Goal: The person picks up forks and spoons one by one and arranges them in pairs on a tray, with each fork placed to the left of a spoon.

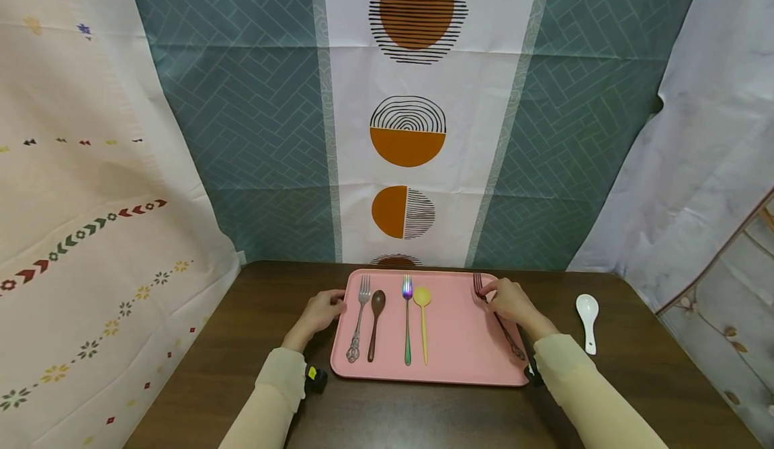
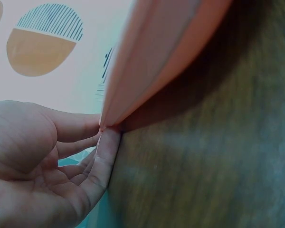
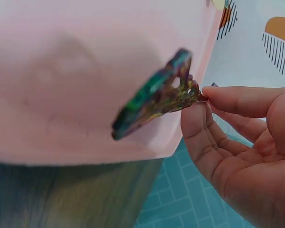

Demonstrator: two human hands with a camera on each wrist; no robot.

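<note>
My left hand [image 1: 322, 311] pinches the left edge of a pink tray [image 1: 459, 328]. In the left wrist view, the thumb and a finger meet at the tray's rim [image 2: 147, 52]. My right hand [image 1: 510, 301] pinches a dark fork [image 1: 504, 331] by its shaft over the tray's right side, tines toward the far edge. Close up, the ornate handle [image 3: 156, 90] looks iridescent and stands out from the fingers. On the tray lie a silver fork [image 1: 359, 324], a dark brown spoon [image 1: 375, 318], a rainbow-coloured fork [image 1: 408, 321] and a yellow spoon [image 1: 424, 321], handles toward me.
A white spoon [image 1: 588, 318] lies on the brown table [image 1: 417, 415], right of the tray and beyond my right forearm. A patterned cloth [image 1: 411, 220] hangs behind the table, with pale curtains [image 1: 91, 247] at both sides.
</note>
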